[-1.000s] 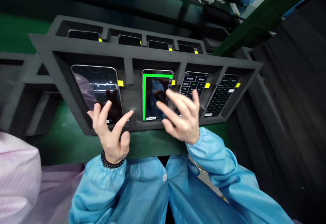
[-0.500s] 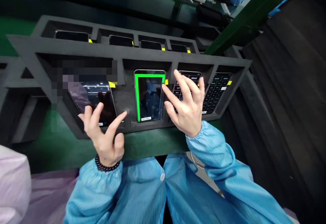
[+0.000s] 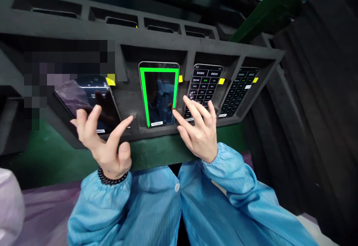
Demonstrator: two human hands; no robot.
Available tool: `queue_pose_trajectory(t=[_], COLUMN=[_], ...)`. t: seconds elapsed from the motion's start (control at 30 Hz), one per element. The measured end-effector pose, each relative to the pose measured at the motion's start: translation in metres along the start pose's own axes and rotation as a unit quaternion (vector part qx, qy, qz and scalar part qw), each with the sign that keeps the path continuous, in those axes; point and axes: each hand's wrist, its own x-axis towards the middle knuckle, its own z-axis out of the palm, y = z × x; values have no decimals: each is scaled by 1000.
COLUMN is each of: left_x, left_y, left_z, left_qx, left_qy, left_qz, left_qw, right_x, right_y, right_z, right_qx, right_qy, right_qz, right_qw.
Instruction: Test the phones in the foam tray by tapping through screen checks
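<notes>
A phone with a green band along its screen's top and sides lies in a black foam tray. The index fingertip of my right hand is at the lower right edge of its screen; the other fingers are spread, holding nothing. Right of it are a phone with a grid menu, partly behind my fingers, and another menu phone. My left hand hovers, fingers apart, over the lower part of a dark-screened phone at the left.
Behind stands a second foam tray row with dark phones deep in its slots. A green beam slants across the upper right. Dark stacked foam trays fill the right side. Someone's pale sleeve shows at the left edge.
My right index finger has slid down the right side of the screen, and the green band now runs down that side too. The view has shifted; my left hand keeps its pose.
</notes>
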Motion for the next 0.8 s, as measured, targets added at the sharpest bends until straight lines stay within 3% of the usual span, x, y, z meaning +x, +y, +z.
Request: queue_pose_trajectory(t=[0.37,0.5,0.67,0.8], left_x=[1,3,3,3], left_y=[-5,-5,-5,-5], left_z=[1,3,3,2], left_qx=[6,5,4,7], left_qy=[12,18,17,18], left_qz=[22,29,30,30], left_qw=[1000,999,999,999], right_x=[-8,-4,0,-2], right_y=[-16,-12,0,-2], right_z=[-3,-3,-4,-1], right_qx=[47,55,62,30], right_qy=[-55,-38,35,7], right_qz=[13,16,-4,-32], right_qw=[997,998,997,999])
